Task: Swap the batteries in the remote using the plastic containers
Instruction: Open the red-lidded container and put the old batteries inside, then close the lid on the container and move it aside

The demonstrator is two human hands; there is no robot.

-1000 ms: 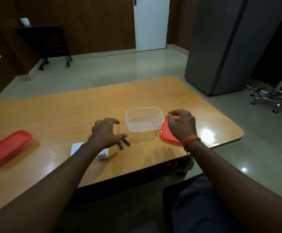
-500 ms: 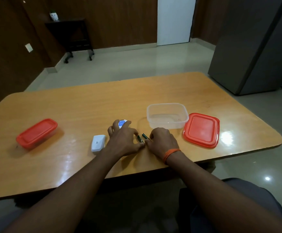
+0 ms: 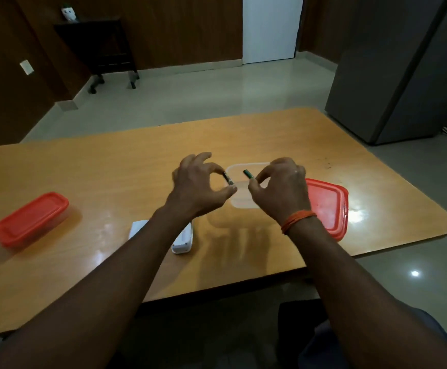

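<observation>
Both my hands are raised over the open clear plastic container (image 3: 239, 202) in the middle of the wooden table (image 3: 110, 169). My left hand (image 3: 198, 185) pinches one dark green battery (image 3: 228, 178) between thumb and forefinger. A second green battery (image 3: 248, 173) is pinched in my right hand (image 3: 280, 190). The container's red lid (image 3: 328, 206) lies flat just right of it. The white remote (image 3: 183, 239) lies under my left forearm, with its white battery cover (image 3: 137, 229) beside it to the left.
A second container shut with a red lid (image 3: 29, 219) stands near the table's left edge. A grey cabinet (image 3: 403, 70) stands on the floor at the right, a dark side table (image 3: 97, 46) by the far wall.
Each hand has picked a battery up off the table and lifted it up and away, over the open container. The camera view has tilted slightly.
</observation>
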